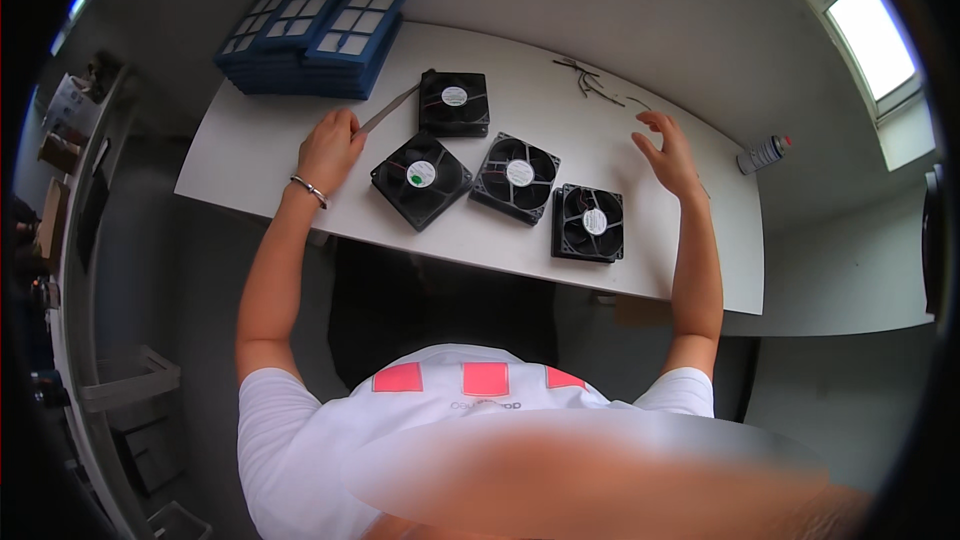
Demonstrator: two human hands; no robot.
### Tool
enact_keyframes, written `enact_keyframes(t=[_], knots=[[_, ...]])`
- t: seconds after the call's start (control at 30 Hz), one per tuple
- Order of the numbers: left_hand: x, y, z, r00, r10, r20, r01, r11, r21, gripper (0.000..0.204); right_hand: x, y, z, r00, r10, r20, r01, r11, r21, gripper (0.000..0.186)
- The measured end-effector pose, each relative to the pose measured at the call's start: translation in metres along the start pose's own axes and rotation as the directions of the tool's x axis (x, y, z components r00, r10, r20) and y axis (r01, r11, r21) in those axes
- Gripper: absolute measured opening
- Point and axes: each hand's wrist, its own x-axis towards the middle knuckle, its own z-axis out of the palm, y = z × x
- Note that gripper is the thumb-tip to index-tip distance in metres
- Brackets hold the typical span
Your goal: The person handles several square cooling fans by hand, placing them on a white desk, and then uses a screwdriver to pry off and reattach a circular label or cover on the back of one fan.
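Fans (519, 173) lie between the left hand (330, 150), pinching a slim grey tool (388, 110), and the right hand (670, 156), loosely spread.

Ctr of frame: my 4 fans (519, 174) are blk w/ white round labels (595, 221), one w/ a green mark (416, 180). Grey tool (388, 108) in my L hand (331, 148); silver bracelet (309, 192). Upper L: blue filters (318, 80) w/ white grid panels. Table (700, 260) white. Far R: grey-white can (762, 155), red cap (786, 141). Btm: my white tee (330, 440), pink-red squares (485, 379).
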Motion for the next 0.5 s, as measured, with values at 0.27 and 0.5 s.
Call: enact_keyframes(t=[0.27,0.5], knots=[[-0.031,-0.012,-0.029,0.994,-0.071,0.087,0.087,0.977,-0.192,0.026,0.011,-0.079,0.032,0.836,-0.328,0.440,0.239,0.939,0.246,0.056],[-0.085,-0.010,-0.043,0.985,-0.169,0.021,0.164,0.908,-0.387,0.031,0.002,-0.066,0.037,0.815,-0.364,0.451,0.255,0.924,0.285,0.061]])
